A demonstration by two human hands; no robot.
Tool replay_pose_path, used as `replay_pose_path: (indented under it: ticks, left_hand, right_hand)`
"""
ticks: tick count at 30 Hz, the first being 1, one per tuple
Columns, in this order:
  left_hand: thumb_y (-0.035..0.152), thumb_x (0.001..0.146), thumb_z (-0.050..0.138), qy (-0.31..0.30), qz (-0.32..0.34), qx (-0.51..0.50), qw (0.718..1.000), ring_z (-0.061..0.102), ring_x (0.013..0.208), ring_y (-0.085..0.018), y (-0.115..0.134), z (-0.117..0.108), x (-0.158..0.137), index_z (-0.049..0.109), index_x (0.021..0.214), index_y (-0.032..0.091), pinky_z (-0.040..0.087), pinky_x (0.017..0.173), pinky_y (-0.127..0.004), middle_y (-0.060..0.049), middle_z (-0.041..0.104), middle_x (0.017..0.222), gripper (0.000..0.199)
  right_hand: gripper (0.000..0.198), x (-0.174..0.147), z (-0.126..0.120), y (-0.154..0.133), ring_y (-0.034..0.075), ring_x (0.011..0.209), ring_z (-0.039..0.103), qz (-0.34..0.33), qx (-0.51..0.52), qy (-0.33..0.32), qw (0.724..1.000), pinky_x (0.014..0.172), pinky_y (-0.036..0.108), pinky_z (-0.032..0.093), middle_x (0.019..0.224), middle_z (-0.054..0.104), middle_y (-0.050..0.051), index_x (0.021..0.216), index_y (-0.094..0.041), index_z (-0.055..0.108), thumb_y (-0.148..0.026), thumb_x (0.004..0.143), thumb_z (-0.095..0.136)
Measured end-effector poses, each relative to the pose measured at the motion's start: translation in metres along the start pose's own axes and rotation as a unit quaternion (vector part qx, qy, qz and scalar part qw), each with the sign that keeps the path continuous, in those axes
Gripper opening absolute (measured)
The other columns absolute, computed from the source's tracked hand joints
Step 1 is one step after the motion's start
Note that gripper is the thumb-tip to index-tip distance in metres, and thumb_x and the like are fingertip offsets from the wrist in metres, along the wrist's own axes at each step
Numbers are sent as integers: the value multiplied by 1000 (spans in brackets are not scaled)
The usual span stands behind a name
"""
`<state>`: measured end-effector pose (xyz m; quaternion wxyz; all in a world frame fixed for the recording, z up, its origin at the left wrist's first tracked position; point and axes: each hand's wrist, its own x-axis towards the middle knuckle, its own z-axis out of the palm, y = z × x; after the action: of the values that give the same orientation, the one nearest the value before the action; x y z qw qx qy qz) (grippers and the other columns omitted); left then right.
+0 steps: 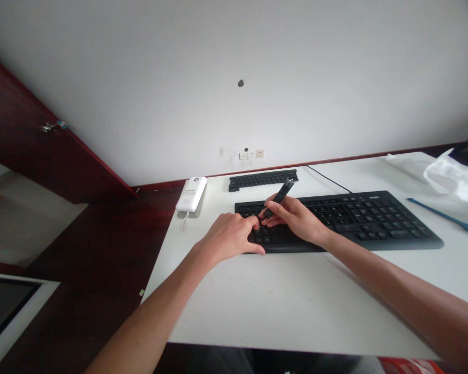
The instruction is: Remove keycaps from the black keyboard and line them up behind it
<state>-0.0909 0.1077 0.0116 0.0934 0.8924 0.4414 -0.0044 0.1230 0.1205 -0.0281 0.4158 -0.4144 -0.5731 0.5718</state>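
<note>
A black keyboard (374, 218) lies across the white table in front of me. My right hand (292, 215) is closed around a slim black pen-like tool (283, 192), holding it tilted with its lower end down at the keys on the left side. Its exact kind is unclear, and the tip is partly hidden by fingers. My left hand (234, 234) rests on the keyboard's left end, thumb stretched out near the front edge. The left fingers bend down onto the keys close to the tool's tip, and no object shows in them.
Behind the keyboard, rows of black keycaps (263, 179) are laid out. A white power bank-like device (192, 195) with a short cable sits at the table's left edge. At right are a dark blue stick-like brush (440, 213) and a white plastic bag (452, 176). A black cable (329, 179) runs backward.
</note>
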Motion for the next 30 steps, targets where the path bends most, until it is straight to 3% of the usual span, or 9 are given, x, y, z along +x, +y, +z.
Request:
replay_pose_path:
  ticks: [17, 23, 27, 30]
  left_hand:
    - [67, 73, 80, -16, -9, -39, 999, 69, 74, -26, -2, 3, 2, 69, 111, 23, 42, 67, -31, -3, 71, 74, 60]
    - [68, 71, 81, -10, -28, -40, 999, 67, 72, -25, 0, 0, 1, 71, 109, 25, 40, 65, -30, -2, 69, 71, 59]
    - [71, 67, 82, -4, -49, -81, 996, 61, 65, -21, -6, -3, 3, 72, 101, 25, 34, 60, -28, 1, 65, 67, 58]
    - [61, 71, 83, 6, -49, -143, 989, 55, 59, -16, -12, -4, 4, 73, 100, 25, 31, 58, -27, 4, 60, 64, 47]
  right_hand:
    - [44, -1, 3, 2, 21, 78, 78, 6, 25, 18, 999, 77, 36, 69, 93, 76, 9, 95, -18, 61, -60, 88, 72]
    - [50, -2, 2, -2, 21, 79, 77, 13, -4, -26, 1000, 74, 35, 67, 94, 77, 11, 98, -16, 62, -65, 90, 67]
    - [49, -4, 2, -5, 21, 81, 75, -17, -44, -43, 998, 74, 35, 65, 93, 76, 11, 98, -15, 64, -64, 94, 61]
    - [48, -7, 2, -6, 21, 83, 74, -51, -94, -62, 992, 74, 35, 63, 93, 75, 9, 100, -16, 66, -63, 98, 56]
